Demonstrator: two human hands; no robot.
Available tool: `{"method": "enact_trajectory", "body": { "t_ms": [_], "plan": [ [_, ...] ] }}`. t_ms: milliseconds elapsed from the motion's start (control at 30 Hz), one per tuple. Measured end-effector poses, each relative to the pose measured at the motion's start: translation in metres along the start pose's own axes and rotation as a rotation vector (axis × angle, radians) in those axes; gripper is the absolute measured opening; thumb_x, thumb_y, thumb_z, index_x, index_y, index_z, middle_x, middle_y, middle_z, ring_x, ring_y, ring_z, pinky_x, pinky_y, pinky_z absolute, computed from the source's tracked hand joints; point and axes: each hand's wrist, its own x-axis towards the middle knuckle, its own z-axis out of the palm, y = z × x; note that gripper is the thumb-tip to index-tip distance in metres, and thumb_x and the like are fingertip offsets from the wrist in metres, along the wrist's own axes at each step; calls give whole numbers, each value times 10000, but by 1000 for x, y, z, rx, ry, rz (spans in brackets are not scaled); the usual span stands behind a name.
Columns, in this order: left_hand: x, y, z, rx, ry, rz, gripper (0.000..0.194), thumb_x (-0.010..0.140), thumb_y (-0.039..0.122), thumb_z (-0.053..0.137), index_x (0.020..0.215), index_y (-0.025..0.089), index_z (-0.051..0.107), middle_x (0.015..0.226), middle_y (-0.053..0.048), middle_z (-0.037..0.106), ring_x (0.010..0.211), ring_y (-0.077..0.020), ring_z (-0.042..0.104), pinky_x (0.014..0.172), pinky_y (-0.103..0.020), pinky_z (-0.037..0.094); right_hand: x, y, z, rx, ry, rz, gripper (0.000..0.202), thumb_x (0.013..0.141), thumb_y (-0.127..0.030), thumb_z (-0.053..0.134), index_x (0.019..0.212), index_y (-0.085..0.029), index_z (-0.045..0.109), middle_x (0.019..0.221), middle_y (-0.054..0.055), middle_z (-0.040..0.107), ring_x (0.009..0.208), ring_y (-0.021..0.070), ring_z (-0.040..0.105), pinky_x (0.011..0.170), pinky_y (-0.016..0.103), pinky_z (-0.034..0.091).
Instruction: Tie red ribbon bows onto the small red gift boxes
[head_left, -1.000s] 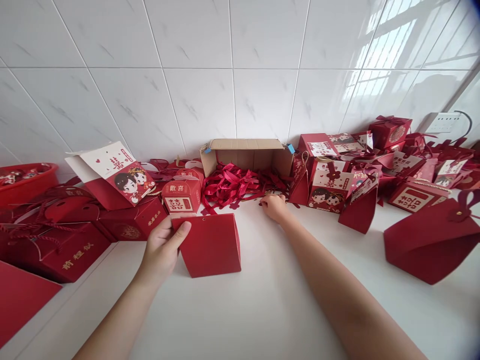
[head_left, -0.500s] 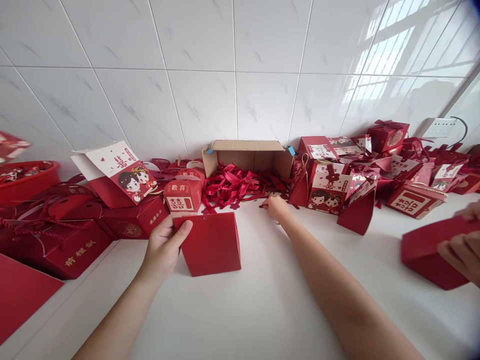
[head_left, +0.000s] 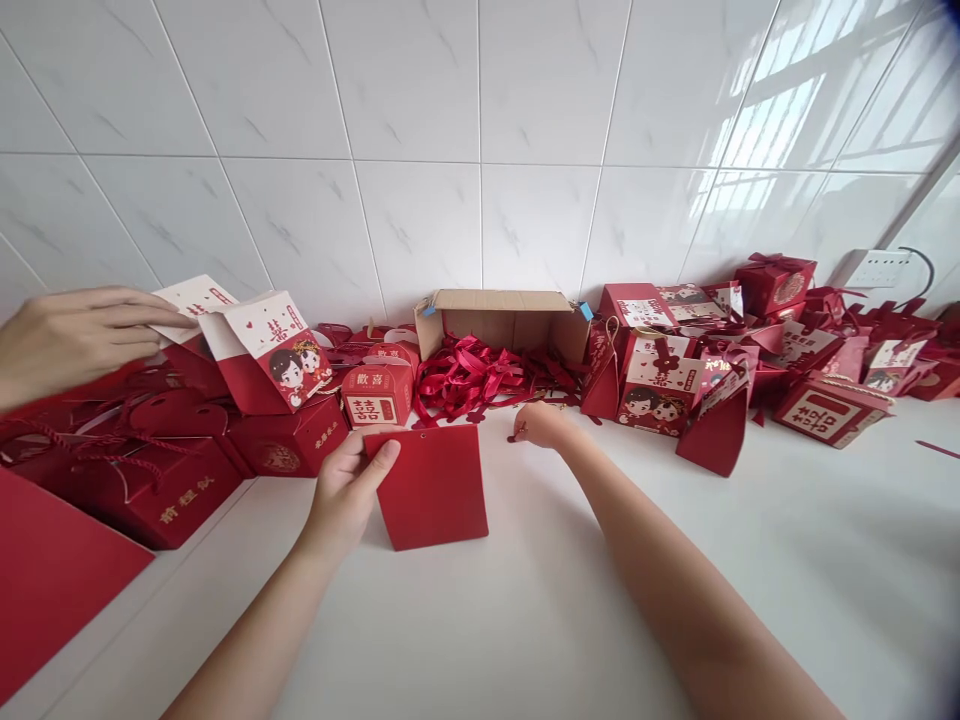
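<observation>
My left hand (head_left: 351, 490) grips a plain red gift box (head_left: 433, 490) by its upper left edge, thumb on the near face. The box stands upright above the white counter, with a small hole near its top edge. Farther back, my right hand (head_left: 541, 428) is closed with the fingers curled in. A small dark red tag (head_left: 516, 437) shows at its fingertips. More small dark red pieces lie just behind that hand, in front of the open cardboard box (head_left: 510, 300) of red ribbons (head_left: 472, 370).
At the left, another person's hand (head_left: 82, 335) touches a white-topped red box (head_left: 191, 295), beside a similar box (head_left: 274, 350). Several red boxes with rope handles (head_left: 180, 490) stand below. Decorated gift boxes (head_left: 660, 385) crowd the right, near a power strip (head_left: 874, 268). A tiled wall stands behind.
My right hand has drawn back slightly, a small dark red tag now showing at its fingers. The co-worker's hands and box have left the right side; a hand with another box appears left.
</observation>
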Motion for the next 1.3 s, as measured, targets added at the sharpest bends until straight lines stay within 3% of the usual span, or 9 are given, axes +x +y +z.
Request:
{"method": "enact_trajectory", "body": {
  "t_ms": [233, 433, 533, 633, 767, 867, 1033, 1167, 1300],
  "plan": [
    [0, -2, -1, -3, 5, 16, 308, 717, 422, 715, 928, 208, 646, 904, -38, 706, 848, -213, 656, 738, -317, 533, -3, -5, -4, 110, -16, -113, 214, 866, -363, 589, 869, -156, 643, 869, 27, 648, 769, 129, 596, 727, 300, 503],
    [0, -3, -4, -7, -29, 17, 264, 753, 389, 693, 944, 213, 641, 897, -36, 701, 799, -189, 645, 711, -293, 517, -7, -5, -3, 255, 107, -158, 125, 620, -202, 783, 598, -181, 661, 621, 5, 637, 525, 97, 501, 522, 221, 383],
    [-2, -4, -1, 23, -32, 25, 290, 763, 408, 679, 968, 206, 639, 952, -55, 703, 843, -204, 650, 728, -297, 516, -11, -8, -12, 362, 253, -190, 128, 639, -164, 736, 555, -177, 639, 605, 5, 618, 556, 115, 530, 547, 224, 397],
    [-4, -3, 6, 104, -30, 67, 368, 795, 440, 632, 1077, 204, 624, 1146, -95, 661, 1049, -246, 611, 856, -332, 492, -24, -15, -37, 489, 550, -196, 110, 793, -193, 576, 728, -172, 662, 860, 59, 648, 782, 153, 578, 714, 257, 441],
    [1, 24, 23, 154, 153, 278, 400, 849, 407, 577, 1221, 265, 546, 1413, -58, 467, 1324, -215, 391, 1063, -321, 333, -63, -32, -81, 757, 867, -242, 249, 891, -377, 458, 934, -179, 602, 929, 79, 606, 799, 157, 562, 716, 295, 464],
    [5, 70, 42, 72, 245, 505, 226, 856, 358, 580, 1044, 237, 610, 1214, -45, 593, 1237, -192, 469, 1027, -301, 366, -102, -49, -103, 1182, 813, -588, 202, 809, -413, 610, 808, -211, 592, 764, 16, 579, 666, 128, 541, 609, 270, 468],
    [-5, 139, 80, 167, -94, 375, 205, 815, 394, 628, 886, 212, 567, 931, -27, 611, 916, -177, 584, 783, -291, 478, -148, -81, -110, 1184, 508, -935, 141, 722, -270, 741, 671, -198, 631, 678, -7, 554, 614, 107, 526, 526, 243, 444],
    [-13, 142, 98, 213, -346, 178, 298, 873, 518, 480, 927, 230, 533, 864, -10, 566, 812, -156, 550, 669, -278, 465, -153, -97, -104, 1146, 690, -836, 78, 755, -235, 715, 763, -197, 648, 738, 1, 576, 651, 113, 538, 555, 253, 451],
    [-6, 125, 101, 178, -449, 138, 282, 889, 503, 457, 841, 227, 485, 730, 26, 469, 670, -123, 459, 600, -252, 412, -149, -101, -100, 1072, 865, -769, 35, 775, -198, 688, 796, -214, 665, 766, -1, 592, 662, 110, 562, 571, 248, 473]
  ]
}}
